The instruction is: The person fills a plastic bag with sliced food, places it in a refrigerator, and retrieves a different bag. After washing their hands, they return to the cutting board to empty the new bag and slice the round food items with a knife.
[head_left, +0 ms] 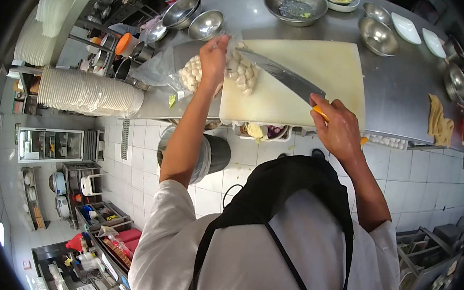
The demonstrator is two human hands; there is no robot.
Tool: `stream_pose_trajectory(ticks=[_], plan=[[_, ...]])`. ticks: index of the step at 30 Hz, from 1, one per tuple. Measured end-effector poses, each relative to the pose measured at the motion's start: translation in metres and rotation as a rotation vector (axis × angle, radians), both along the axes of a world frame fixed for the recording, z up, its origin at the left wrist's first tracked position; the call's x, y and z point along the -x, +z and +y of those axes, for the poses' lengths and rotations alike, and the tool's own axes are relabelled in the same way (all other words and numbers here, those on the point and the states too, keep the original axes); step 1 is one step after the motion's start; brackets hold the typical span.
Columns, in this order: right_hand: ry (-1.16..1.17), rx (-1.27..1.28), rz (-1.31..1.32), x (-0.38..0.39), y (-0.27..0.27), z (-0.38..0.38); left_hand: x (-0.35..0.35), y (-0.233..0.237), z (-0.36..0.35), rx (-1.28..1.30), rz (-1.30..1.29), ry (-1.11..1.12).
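- The right hand [339, 127] has its fingers closed around the yellow handle [320, 113]; this is the proper place to hold.
- The knife [289, 77] reaches from these fingers over the cutting board [278, 108]; its blade is probably stiff, rather heavy forward, and slippery if wet.
- The left hand [213, 62] has fingers pinching the plastic bag [159, 65], it seems.
- Pale lumps [242, 75] lie beside these fingers, probably soft; better gather the loose plastic above them.
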State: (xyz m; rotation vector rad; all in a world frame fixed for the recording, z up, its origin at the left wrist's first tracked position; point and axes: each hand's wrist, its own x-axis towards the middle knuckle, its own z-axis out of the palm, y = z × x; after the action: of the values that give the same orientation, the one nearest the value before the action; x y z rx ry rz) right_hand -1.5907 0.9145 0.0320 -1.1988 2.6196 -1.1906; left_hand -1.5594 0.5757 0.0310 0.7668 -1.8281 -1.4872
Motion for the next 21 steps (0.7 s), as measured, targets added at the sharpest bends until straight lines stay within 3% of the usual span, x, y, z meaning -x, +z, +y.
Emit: stream_pose_trajectory(ticks=[8,12,16,19,21], plan=[[0.058,-0.113,0.01,0.019,0.018,0.002,0.003,-0.008,0.027,0.592,-0.117,-0.006],[0.141,-0.082,0.128,0.035,0.006,-0.047,0.007,-0.007,0.057,0.695,-0.051,-0.105],[0.138,-0.14,0.083,0.069,-0.007,-0.099,0.011,-0.008,0.07,0.577,-0.091,-0.063],[0.112,-0.043,0.159,0.084,-0.014,-0.084,0.007,-0.006,0.067,0.514,-0.157,0.021],[-0.037,-0.037,0.123,0.107,-0.035,-0.06,0.003,-0.003,0.063,0.506,-0.075,0.067]])
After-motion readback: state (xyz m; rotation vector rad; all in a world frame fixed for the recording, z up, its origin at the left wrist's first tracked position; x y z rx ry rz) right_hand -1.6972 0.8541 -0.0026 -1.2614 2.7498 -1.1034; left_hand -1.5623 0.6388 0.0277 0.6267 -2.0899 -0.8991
